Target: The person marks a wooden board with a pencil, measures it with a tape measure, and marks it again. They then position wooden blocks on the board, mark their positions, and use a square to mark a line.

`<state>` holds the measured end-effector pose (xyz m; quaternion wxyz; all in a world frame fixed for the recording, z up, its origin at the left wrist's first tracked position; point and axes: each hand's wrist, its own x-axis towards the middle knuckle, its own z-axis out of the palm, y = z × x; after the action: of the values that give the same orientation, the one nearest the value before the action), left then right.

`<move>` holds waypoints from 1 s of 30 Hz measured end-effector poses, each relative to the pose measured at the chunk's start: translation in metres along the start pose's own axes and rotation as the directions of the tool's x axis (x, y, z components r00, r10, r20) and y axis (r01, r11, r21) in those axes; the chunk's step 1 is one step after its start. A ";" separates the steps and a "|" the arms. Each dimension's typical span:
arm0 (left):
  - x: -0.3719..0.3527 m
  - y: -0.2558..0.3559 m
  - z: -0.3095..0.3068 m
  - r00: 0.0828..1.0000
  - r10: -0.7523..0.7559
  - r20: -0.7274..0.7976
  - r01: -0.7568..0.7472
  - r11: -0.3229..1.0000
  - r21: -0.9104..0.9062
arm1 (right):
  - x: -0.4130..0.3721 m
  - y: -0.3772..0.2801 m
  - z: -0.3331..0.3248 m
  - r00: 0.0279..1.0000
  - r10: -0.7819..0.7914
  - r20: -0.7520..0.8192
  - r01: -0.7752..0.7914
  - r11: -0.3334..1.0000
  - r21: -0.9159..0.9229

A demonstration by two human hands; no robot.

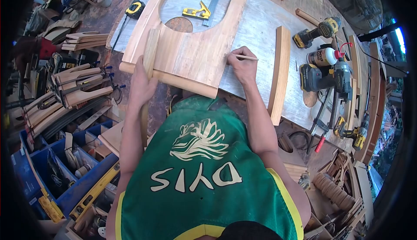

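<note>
My right hand [244, 66] is closed round a pencil [246, 57] at the right edge of a pale wooden panel [195, 51] with a large curved cutout. My left hand [144, 83] grips a narrow wooden strip [150, 51], which crosses the panel's left part and runs down past its near edge. Along that near edge lies a rounded wooden rail [186, 83]. Beyond the cutout's edge, a yellow combination square [197, 12] with a metal blade rests on the worktop.
Right of the panel lies a curved wooden piece [279, 72]. Farther right are a drill [319, 31], a glue bottle [321, 56] and another power tool [325, 79]. A tape measure [135, 8] sits at the upper left. Blue bins [71, 192] stand at the lower left.
</note>
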<state>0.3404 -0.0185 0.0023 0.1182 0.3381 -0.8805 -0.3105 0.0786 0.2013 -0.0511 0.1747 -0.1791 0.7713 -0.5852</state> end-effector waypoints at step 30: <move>-0.102 -0.185 -0.071 0.884 -0.415 -0.216 0.366 0.901 -0.232 | 0.036 -0.082 0.199 0.964 -0.039 0.262 -0.037 0.960 0.278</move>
<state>0.5425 -0.0903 -0.0585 0.1983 0.5342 -0.7381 -0.3613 0.1483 -0.0034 -0.0247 0.2993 -0.2295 0.6503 -0.6594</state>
